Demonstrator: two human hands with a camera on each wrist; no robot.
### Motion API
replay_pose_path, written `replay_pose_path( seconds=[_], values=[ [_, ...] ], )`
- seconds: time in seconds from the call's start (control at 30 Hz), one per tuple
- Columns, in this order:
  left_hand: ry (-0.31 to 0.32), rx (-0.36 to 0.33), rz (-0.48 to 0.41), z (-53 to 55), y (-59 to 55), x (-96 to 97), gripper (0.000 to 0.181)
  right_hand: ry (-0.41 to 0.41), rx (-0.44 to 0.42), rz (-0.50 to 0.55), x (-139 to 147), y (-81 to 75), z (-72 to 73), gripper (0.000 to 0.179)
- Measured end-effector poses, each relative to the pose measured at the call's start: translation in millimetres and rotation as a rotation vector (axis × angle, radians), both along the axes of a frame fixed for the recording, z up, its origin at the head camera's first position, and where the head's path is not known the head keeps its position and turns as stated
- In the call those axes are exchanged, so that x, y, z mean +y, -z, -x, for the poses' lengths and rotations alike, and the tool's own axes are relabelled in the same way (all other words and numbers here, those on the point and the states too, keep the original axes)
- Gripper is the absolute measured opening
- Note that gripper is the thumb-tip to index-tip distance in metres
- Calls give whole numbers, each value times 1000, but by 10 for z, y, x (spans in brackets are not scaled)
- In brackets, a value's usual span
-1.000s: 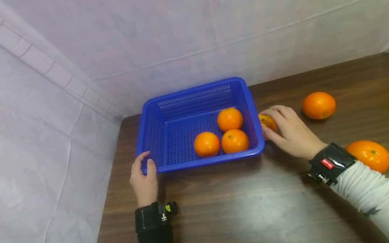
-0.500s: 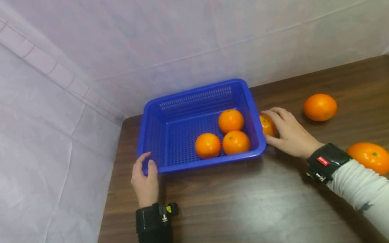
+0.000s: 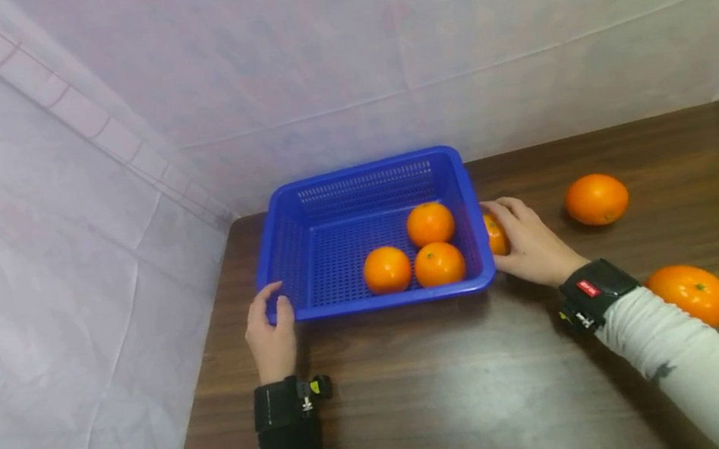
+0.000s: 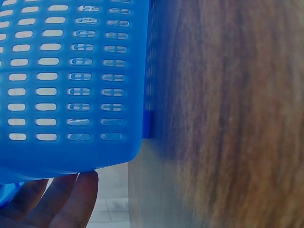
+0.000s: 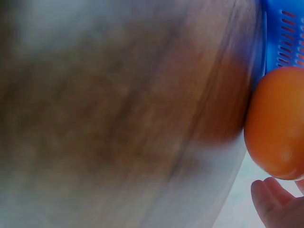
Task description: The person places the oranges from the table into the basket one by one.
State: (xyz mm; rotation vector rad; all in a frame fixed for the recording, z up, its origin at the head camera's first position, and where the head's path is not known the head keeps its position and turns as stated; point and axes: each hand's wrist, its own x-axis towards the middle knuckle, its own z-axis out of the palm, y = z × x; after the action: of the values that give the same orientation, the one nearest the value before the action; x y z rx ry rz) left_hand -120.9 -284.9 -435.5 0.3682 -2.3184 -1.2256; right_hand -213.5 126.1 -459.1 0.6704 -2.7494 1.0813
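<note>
A blue plastic basket (image 3: 377, 303) with slotted walls stands on the table, three oranges (image 3: 387, 270) gathered towards the right of its floor. At the front left corner my left hand (image 3: 272, 340) grips the rim; its fingertips (image 4: 84, 183) show against the basket's edge in the left wrist view. Just outside the right wall, my right hand (image 3: 531, 246) holds another orange (image 3: 496, 234) between thumb and fingers. Part of that fruit is hidden by the hand and the basket rim. In the right wrist view the held orange (image 5: 280, 123) sits close against the blue wall.
Two more oranges lie on the brown table (image 3: 425, 399): one orange (image 3: 597, 199) at the back right, another orange (image 3: 692, 295) beside my right forearm. A white cloth wall (image 3: 307, 48) rises close behind the basket, and a second one borders the left side.
My right hand has shifted slightly left around the orange, closer to the basket, and less of the fruit shows. My left hand stays on the corner, and the view has drifted a little.
</note>
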Motion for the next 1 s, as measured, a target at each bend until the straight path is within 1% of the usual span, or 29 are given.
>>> replay_pose_path(
  seconds=[0.43,0.57,0.73,1.0],
  values=[
    [4,-5,4,3,13,-14,29,-29,15,-22,-38,16,72,77],
    [4,-2,4,1,10,-12,29,-48,-24,-21,-47,27,89,74],
    [6,6,3,0,5,-10,29,-51,-87,-15,-54,10,85,74],
    [3,13,-2,3,13,-13,29,-43,-112,-15,-46,-6,77,75]
  ],
)
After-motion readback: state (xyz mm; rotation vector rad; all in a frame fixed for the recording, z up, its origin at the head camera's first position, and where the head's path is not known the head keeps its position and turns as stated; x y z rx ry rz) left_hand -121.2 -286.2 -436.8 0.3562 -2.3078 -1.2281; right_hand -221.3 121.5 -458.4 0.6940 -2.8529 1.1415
